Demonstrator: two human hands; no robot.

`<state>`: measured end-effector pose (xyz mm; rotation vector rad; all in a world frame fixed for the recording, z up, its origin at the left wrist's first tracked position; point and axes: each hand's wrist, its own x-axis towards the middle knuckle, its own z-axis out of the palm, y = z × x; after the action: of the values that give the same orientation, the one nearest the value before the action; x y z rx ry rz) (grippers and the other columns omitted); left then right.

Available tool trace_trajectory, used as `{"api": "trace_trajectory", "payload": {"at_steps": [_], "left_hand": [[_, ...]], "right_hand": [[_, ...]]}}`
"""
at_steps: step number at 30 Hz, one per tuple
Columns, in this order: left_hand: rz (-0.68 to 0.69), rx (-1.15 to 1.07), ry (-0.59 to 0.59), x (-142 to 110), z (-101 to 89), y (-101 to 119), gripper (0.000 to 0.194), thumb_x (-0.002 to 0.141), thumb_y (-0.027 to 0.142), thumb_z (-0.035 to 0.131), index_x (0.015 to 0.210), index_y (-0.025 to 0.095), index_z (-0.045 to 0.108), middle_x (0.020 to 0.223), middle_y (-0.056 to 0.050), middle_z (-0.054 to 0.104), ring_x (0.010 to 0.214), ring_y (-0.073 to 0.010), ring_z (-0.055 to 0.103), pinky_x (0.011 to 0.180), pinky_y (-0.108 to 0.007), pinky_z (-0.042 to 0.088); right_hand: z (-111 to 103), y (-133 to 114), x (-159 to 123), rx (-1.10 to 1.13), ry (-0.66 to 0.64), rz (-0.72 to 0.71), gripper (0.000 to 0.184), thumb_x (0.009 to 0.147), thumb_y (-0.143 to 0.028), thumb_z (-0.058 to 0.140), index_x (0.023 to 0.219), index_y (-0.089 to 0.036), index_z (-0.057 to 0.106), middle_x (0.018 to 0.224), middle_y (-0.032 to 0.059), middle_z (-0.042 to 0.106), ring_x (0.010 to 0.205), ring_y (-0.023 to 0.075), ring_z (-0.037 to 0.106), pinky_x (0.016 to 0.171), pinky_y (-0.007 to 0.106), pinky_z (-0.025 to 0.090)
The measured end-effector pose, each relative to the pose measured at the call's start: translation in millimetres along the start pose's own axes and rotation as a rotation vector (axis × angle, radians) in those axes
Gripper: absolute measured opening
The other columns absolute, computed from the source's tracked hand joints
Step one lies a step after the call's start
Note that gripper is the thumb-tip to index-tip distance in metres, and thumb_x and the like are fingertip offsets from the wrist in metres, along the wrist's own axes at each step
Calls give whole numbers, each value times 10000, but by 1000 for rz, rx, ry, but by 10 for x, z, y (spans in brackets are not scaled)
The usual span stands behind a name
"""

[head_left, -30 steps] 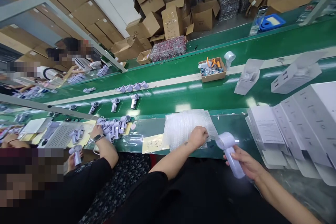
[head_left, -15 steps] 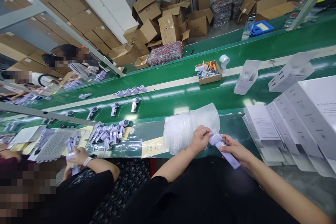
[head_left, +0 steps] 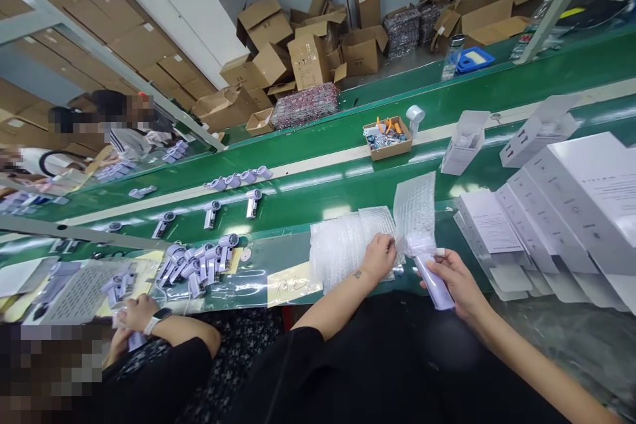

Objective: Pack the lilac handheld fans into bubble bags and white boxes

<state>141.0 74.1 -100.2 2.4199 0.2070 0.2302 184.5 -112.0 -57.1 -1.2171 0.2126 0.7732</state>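
Head cam, R hand: R hand [head_left: 454, 281] closed round handle of lilac device [head_left: 435, 286], thumb on upper side, other fingers mostly hidden.
Device pos.: btwn both hands, by bench's nr edge; tilted, head end up & to L, handle end down twd wearer.
Bubble bag: clear bubble bag [head_left: 415, 202] sticks up over device's head end, which shows thru plastic; can't tell how far in. Handle bare.
L hand: L hand [head_left: 381, 256] w/ fingers drawn tog., pinching bag's lower L edge; fingertips partly hidden.
Bag stack: flat bag stack [head_left: 338, 248] on green bench [head_left: 257, 281], under/beside L hand; yellow card [head_left: 293, 286] w/ handwriting just L of it.
White cartons: leaning row of white cartons [head_left: 571, 212], R of R hand; printed sheet on nrest ones.
Belt: green belt [head_left: 318, 189] beyond bench; a few devices lie spaced along it, incl. one device [head_left: 254, 204] far L of bag.
Far side: open white box [head_left: 464, 149] beyond R hand; brown parts box [head_left: 392, 150] w/ mixed small pcs, upright device [head_left: 415, 120] just R of it.
Co-worker, L: co-worker's hand [head_left: 139, 311] w/ watch, nr device pile [head_left: 199, 265]; what it holds is unclear.
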Motion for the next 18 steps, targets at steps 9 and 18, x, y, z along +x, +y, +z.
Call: {"api": "trace_trajectory", "payload": {"at_steps": [9,18], "left_hand": [[-180,-714,-144,21,47,65,381,767,230,620,1118,164,488,955,-63,619,836,-154,589,745,-291,477],[527,88,-326,-182,-71,130,248,865,217,382,951,142,602,782,-99,590,784,-201,569,731,-324,468]], "right_hand": [[90,88,-97,118,45,108,410,663,-255,744,961,-263,462,825,-15,657,740,209,673,551,310,574],[109,246,-106,239,95,230,339,663,-175,723,905,-245,495,729,-11,666,614,193,663,520,320,577]]}}
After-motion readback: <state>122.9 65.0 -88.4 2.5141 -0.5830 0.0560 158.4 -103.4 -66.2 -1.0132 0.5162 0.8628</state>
